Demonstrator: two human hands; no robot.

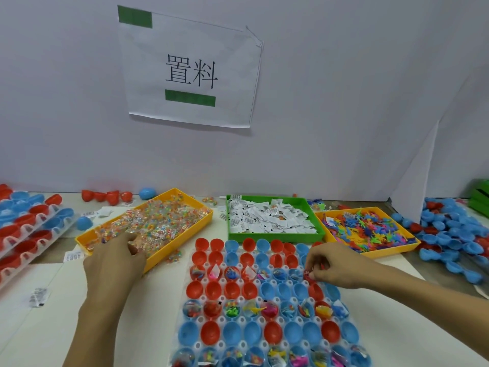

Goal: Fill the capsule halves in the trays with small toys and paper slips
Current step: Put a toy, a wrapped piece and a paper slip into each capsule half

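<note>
Backdrop: plain pale grey-white wall (344,102), evenly lit, no hard shadows. White paper sign (190,72) stuck to it, two large black characters, green tape strips at top-left corner and under the text, top-right corner curled. Loose white sheet (418,176) leaning at right. Table (39,327) off-white, matte.
</note>
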